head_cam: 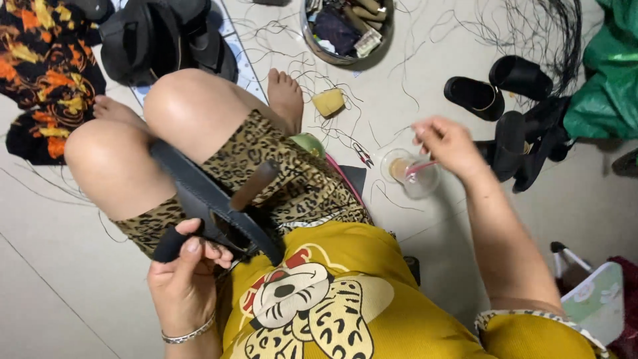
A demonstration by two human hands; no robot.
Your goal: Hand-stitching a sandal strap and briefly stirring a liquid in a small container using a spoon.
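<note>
Pale tiled floor (pixel 60 299) is lying littered with loose dark threads, a round metal tin (pixel 345 30) of odds and ends, a yellow sponge-like block (pixel 328 102), small snips (pixel 363 154) and black sandals (pixel 498 86) beside crumpled green plastic sheeting (pixel 608 73). Left hand (pixel 186 279) is curling shut around a smooth black leather strap piece (pixel 212 206) lying across the leopard-print lap, thumb capped in a black sleeve. Right hand (pixel 448 146) is pinching a thin pink stick (pixel 420 168), its tip dipping into a clear round cup (pixel 409 174) on the floor.
</note>
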